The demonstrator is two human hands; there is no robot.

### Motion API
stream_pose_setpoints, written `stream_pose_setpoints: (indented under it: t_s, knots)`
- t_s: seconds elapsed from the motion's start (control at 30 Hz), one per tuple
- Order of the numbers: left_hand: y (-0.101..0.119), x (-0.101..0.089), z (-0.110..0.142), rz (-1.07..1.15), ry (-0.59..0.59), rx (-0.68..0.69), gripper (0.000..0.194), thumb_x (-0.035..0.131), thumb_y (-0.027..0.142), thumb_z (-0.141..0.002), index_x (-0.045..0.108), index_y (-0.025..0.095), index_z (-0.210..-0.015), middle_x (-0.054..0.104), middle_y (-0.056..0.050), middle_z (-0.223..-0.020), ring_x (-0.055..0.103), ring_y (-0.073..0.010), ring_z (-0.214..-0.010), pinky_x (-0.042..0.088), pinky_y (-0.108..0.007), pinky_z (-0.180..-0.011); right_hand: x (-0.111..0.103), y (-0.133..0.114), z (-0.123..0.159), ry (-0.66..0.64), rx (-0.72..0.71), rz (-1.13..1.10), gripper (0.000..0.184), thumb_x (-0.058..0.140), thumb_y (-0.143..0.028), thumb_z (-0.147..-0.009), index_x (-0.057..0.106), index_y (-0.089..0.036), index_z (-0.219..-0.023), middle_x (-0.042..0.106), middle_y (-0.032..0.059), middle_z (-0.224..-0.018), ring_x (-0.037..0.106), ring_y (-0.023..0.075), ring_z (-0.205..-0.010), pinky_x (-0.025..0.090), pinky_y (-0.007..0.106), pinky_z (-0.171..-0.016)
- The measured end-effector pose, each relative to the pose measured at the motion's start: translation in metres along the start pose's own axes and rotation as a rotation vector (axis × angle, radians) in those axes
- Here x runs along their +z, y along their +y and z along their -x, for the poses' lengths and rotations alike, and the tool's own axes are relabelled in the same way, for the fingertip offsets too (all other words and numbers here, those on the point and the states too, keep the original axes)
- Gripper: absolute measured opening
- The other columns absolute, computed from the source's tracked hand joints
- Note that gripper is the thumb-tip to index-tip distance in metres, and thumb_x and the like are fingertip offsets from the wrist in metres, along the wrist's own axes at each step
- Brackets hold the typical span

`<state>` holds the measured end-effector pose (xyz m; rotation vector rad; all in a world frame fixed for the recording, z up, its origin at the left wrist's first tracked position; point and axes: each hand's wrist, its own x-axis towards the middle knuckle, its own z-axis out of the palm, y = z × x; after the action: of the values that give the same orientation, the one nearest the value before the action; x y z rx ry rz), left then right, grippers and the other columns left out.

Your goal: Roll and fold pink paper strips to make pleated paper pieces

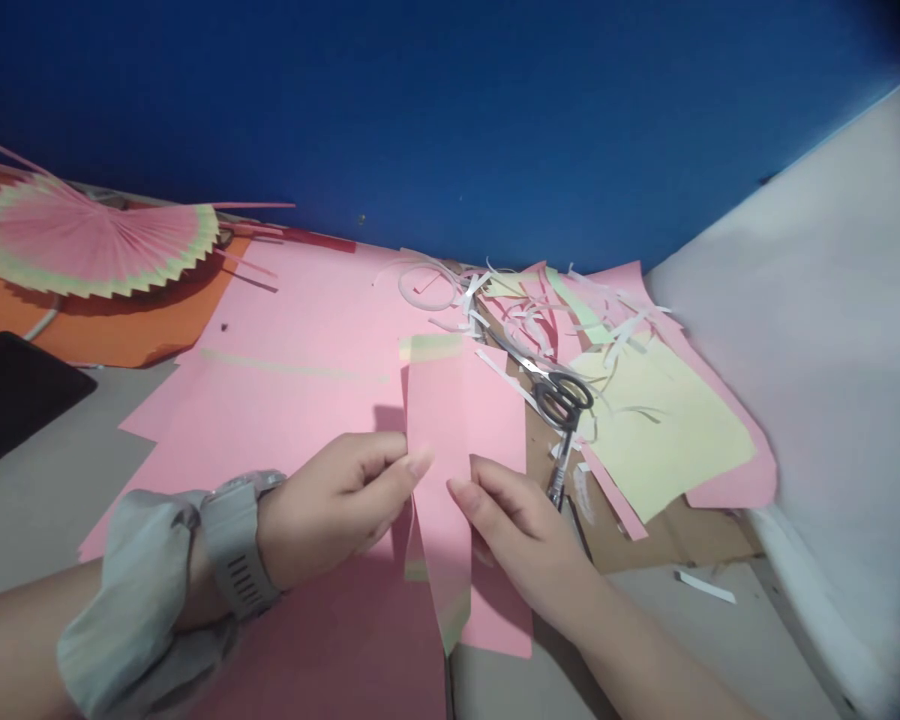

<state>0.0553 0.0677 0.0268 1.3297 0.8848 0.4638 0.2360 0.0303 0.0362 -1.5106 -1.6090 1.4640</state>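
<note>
Between both hands, in the middle of the view, is an upright pink paper strip [439, 410] with pale green bands at its top and bottom ends. My left hand [352, 495] pinches its left edge, thumb on the front; a grey watch and a grey scrunchie are on that wrist. On the right edge, my right hand [521, 525] grips the same strip with thumb and bent fingers. The strip looks folded or layered, with another part showing behind it at the lower left. Large pink paper sheets [307, 310] lie beneath.
Black-handled scissors [559, 395] and a pen [562, 460] lie right of the hands, near paper scraps [529, 320] and a pale yellow sheet [667, 420]. At far left are a pleated pink-and-green paper fan [112, 240], orange paper [142, 335] and a dark flat object [22, 395]. A blue wall [450, 120] stands behind.
</note>
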Motion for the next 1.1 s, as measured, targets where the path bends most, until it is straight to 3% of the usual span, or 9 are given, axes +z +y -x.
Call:
stream_pose_setpoints:
  t_s: [0.27,0.6,1.1]
  knots:
    - [-0.0022,0.0004,-0.0016,-0.017,0.016,-0.009,0.046,0.035,0.050,-0.090,0.042,0.018,-0.057,0.045,0.007,-0.039,0.044,-0.0065,-0.038,0.037,-0.018,-0.044,0.0013,0.0041,-0.0001,0.081,-0.070,0.016,0.039,0.044,-0.043,-0.090,0.029,-0.020,-0.062,0.025,-0.0063,-0.060,0.027,0.0075,-0.052,0.024,0.023,-0.050]
    - [0.0024,0.0014,-0.0025,-0.058,0.033,-0.003,0.046,0.033,0.047,-0.091,0.047,0.017,-0.060,0.057,0.003,-0.045,0.054,-0.0086,-0.043,0.042,-0.019,-0.049,0.0049,0.0024,-0.0011,0.174,-0.096,0.157,0.039,0.045,-0.039,-0.090,0.026,-0.020,-0.062,0.023,-0.0064,-0.058,0.026,0.0083,-0.052,0.023,0.023,-0.049]
    - [0.0026,0.0036,-0.0025,0.004,0.051,-0.054,0.050,0.030,0.048,-0.091,0.047,0.018,-0.055,0.054,0.003,-0.040,0.050,-0.0085,-0.038,0.040,-0.020,-0.045,0.0064,0.0021,0.0010,0.163,-0.087,0.206,0.041,0.044,-0.039,-0.090,0.023,-0.020,-0.061,0.024,-0.0061,-0.058,0.025,0.0083,-0.053,0.023,0.024,-0.049]
